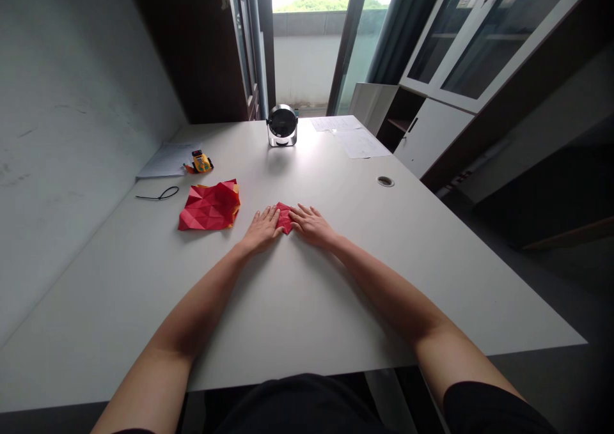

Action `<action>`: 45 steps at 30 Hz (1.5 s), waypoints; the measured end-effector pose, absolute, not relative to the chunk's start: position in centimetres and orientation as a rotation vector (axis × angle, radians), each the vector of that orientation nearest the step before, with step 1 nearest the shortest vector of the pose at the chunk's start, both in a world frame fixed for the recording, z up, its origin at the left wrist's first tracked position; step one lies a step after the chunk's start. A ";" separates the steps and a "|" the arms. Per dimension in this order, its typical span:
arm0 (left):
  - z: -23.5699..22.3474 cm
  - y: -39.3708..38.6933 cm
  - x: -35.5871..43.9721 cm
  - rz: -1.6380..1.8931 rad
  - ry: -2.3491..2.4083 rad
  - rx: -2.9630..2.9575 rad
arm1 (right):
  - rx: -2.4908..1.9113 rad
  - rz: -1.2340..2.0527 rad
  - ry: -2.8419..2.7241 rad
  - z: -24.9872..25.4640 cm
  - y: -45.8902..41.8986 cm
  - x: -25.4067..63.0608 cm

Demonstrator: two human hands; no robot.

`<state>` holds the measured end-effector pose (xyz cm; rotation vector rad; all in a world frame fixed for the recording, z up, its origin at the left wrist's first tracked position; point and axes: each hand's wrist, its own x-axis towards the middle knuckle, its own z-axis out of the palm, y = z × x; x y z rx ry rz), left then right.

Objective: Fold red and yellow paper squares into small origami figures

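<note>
- Left hand [263, 229]: palm down, fingers straight and slightly spread, the ones nearest the paper resting on its left edge. Thumb lay by the lower left edge.
- Right hand [311, 227]: mirrored that, fingers extended with small gaps, tips on the paper's right edge, thumb lower down on the same side.
- Neither hand was pinching anything. Couldn't tell how hard they pressed.
- Small folded red paper [284, 218]: flat on the white table [307, 312], between the two sets of fingers, touched from both sides. Creases showed in the middle; pointed at its far and near ends. Side edges were partly covered by fingers, so full outline unclear.
- Creased red sheet [208, 207]: left of the left fingers, apart from them. Grid of fold lines, surface uneven, yellow-orange showing along its right edge.
- Yellow toy [201, 162]: farther out, beyond and left of the left fingers, past the creased sheet.
- Black cable tie [148, 197]: well left of the left fingers, looped at one end.
- Printed papers [163, 160]: far left of the fingers, beside the toy.
- Round black device [282, 122]: on its stand, straight beyond the fingertips, well apart.
- Loose sheets [363, 145]: beyond and right of the right fingers.
- Cable grommet [385, 181]: right of the right fingers, well apart.
</note>
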<state>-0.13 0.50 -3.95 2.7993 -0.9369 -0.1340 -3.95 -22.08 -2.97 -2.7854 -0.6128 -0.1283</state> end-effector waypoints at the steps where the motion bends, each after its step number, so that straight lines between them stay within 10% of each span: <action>1: -4.0 0.6 -0.1 -0.139 -0.948 2.799 | -2.782 -0.150 -0.585 -2.9 -21.9 -4.0; 45: -3.4 0.8 -0.1 -0.160 -0.878 2.822 | -2.788 -0.419 -0.512 -2.6 -23.2 -4.1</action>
